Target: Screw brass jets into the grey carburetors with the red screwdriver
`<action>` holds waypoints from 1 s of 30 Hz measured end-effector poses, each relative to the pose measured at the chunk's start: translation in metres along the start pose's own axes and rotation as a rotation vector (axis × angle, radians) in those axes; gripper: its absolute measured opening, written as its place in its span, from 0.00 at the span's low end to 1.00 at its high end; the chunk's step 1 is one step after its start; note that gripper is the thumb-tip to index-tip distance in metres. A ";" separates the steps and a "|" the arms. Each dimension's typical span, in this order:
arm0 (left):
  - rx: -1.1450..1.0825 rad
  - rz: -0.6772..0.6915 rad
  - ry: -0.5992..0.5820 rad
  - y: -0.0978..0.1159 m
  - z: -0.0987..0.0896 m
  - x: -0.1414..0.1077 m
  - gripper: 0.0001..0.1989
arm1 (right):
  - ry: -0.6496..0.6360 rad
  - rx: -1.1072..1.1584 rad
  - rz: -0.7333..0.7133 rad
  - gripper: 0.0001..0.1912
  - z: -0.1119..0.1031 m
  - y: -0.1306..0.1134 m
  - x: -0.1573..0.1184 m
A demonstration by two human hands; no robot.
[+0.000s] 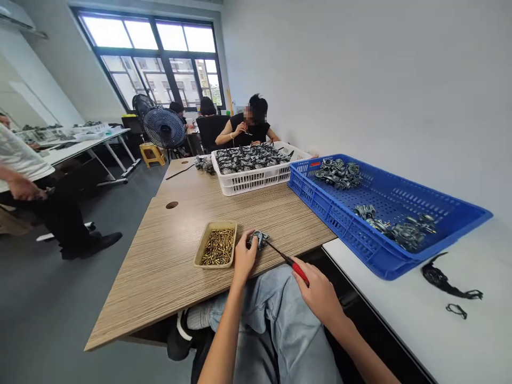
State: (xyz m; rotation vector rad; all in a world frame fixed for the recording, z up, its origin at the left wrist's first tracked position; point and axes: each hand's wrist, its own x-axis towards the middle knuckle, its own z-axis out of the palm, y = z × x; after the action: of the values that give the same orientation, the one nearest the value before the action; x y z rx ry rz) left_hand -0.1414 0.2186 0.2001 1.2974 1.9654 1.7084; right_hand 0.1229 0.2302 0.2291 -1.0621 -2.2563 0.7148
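Note:
My left hand (245,255) is closed around a small grey metal part (261,238) at the table's near edge. In my right hand (318,290) is a screwdriver (300,271) with a red and black handle. Its dark shaft points up and left, and the tip meets the metal part or comes very close to it; I cannot tell which. Just left of my left hand stands a beige tray (196,260) full of small brass-coloured pieces, which look like screws or pins.
A white basket (256,184) heaped with dark metal parts stands farther back on the wooden table (160,277). To the right, a blue crate (340,224) holds several piles of grey parts. A black strap (440,280) lies beside it. A co-worker (256,125) sits opposite; another person (24,176) stands left.

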 end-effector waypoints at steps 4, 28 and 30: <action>0.010 0.007 0.007 0.001 0.000 0.001 0.18 | -0.028 -0.037 0.005 0.23 -0.003 -0.007 0.002; 0.026 0.020 -0.020 -0.002 0.000 0.003 0.19 | -0.075 0.152 0.032 0.13 -0.019 -0.025 0.018; 0.027 0.027 -0.027 -0.003 -0.001 0.003 0.19 | -0.084 0.307 0.057 0.14 -0.017 -0.026 0.022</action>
State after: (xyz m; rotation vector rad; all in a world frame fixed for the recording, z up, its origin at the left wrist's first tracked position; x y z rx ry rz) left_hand -0.1448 0.2206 0.1989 1.3547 1.9718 1.6730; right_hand 0.1088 0.2374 0.2640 -0.9640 -2.1028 1.1066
